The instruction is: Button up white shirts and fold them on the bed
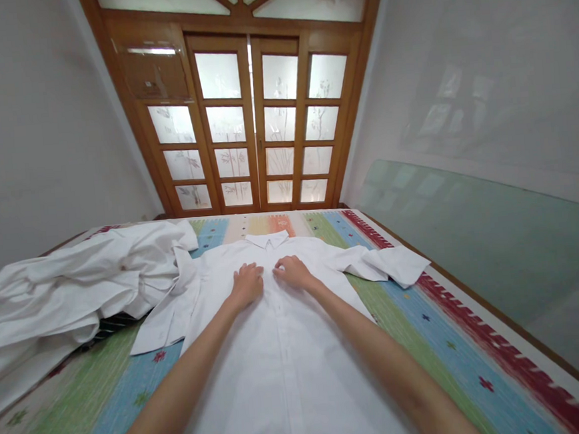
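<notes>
A white collared shirt (261, 366) lies front up on a striped bedspread, its collar (267, 239) at the far end and its sleeves spread to both sides. Just left of the button placket, below the collar, my left hand (248, 284) rests on the shirt front with bent fingers closed at the cloth. Across the placket, my right hand (292, 271) has its fingers curled and pinched at the fabric. The fingertips of both hands are small and partly hidden. A narrow gap separates the hands.
A heap of crumpled white cloth (88, 279) lies at the left, touching the shirt's left-side sleeve, with a dark striped piece (115, 322) under it. The bedspread (428, 320) has coloured stripes. A pale green panel (471, 229) stands along the right wall. Wooden glazed doors (255, 126) are beyond.
</notes>
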